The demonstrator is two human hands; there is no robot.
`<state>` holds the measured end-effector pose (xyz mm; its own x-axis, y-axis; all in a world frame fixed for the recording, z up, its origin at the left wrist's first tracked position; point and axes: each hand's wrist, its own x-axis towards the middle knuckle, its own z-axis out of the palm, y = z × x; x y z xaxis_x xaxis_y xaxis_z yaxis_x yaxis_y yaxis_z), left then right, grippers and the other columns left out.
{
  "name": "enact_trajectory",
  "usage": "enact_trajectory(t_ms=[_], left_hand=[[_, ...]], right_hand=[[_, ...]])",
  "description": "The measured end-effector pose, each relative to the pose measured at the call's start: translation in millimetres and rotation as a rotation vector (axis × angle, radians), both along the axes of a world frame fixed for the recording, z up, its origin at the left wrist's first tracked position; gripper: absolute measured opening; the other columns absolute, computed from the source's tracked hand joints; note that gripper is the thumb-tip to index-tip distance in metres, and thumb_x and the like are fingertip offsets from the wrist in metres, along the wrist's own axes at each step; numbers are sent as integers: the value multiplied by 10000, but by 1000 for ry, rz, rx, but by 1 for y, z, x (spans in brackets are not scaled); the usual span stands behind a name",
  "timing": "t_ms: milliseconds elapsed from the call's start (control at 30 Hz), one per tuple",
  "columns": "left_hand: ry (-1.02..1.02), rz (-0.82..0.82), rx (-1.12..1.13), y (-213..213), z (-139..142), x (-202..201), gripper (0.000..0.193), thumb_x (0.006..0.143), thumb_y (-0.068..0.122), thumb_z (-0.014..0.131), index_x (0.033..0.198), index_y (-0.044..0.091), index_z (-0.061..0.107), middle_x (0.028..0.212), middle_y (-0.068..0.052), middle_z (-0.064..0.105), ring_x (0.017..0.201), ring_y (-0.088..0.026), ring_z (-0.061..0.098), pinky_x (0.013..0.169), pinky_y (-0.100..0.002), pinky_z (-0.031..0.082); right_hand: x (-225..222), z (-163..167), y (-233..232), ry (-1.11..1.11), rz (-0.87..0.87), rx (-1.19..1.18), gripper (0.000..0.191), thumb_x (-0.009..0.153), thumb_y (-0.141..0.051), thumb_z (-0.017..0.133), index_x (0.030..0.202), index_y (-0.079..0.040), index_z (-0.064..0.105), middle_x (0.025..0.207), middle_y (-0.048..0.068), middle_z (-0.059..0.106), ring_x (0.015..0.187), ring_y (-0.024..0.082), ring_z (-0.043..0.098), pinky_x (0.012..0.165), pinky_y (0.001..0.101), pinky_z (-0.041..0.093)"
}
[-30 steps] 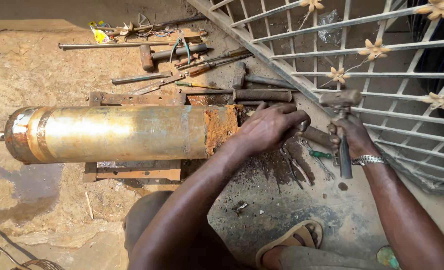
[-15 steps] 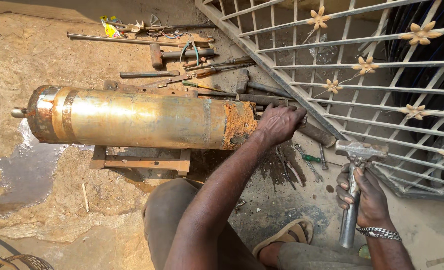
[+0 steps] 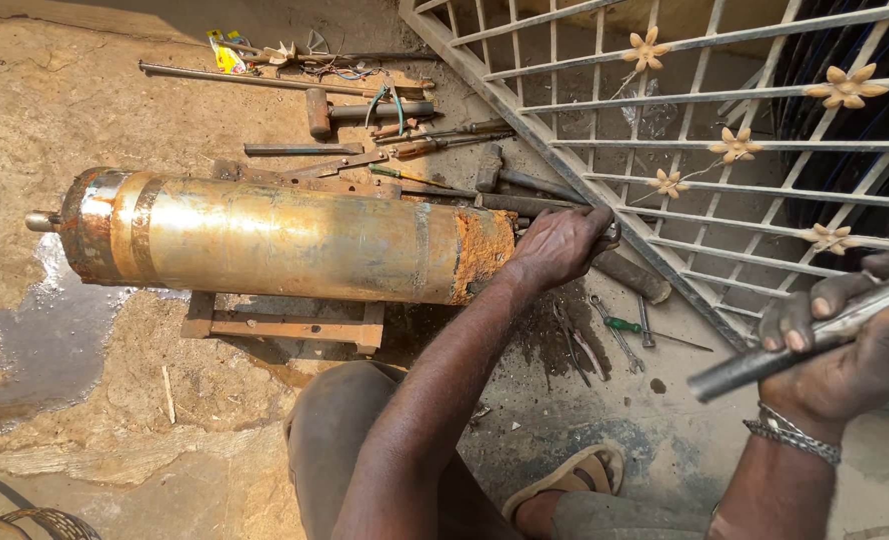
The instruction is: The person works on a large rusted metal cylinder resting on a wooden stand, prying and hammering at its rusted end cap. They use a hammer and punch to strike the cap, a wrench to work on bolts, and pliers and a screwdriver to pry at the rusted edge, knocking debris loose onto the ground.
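The right hand (image 3: 845, 350) has swung the hammer (image 3: 805, 340) up and back.

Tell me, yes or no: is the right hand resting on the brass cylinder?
No: the right hand is raised away from the brass cylinder, gripping a metal handle.

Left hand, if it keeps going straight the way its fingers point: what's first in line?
Probably the white metal gate: the left hand, gripping a dark rod beside the brass cylinder's rusty end, points toward its bottom rail. Depth is unclear.
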<state>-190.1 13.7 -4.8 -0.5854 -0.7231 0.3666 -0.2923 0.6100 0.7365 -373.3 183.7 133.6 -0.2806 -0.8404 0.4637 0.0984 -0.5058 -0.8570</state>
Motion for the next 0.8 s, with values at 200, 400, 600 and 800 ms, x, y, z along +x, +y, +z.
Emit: enact_trajectory(t_ms=[200,400,600,800], left_hand=[[-216,-1,-72,-7,-8,-14,365,845,38,553,1207,50,505,880,-176,743,855,-354,739,884,-628,485],[135,-253,299,-27,4,-22,505,1106,389,508,1411,-2,411,1218,-270,687,1058,-324,711,966,-497,562],[331,-341,470,-47,15,-1,817,1046,505,595,1609,9,272,1483,-313,517,1318,-336,594,1076,-469,557],[280,-398,291,-47,19,19,570,1104,468,649,1461,37,541,1329,-186,694,1281,-255,647,1125,-414,529]], right_hand=[[24,-54,-28,154,195,1008,315,1046,-394,479,1142,-99,534,709,-14,502,443,45,424,341,207,386],[-10,-64,28,-217,168,674,368,1093,-441,464,1219,-101,526,792,12,502,498,66,446,423,234,403],[-7,-99,44,-306,100,781,342,1083,-442,466,1198,-123,510,809,11,507,514,67,436,445,251,418],[-3,-110,49,-280,106,840,346,1076,-435,486,1193,-110,505,823,5,494,534,63,442,453,243,414]])
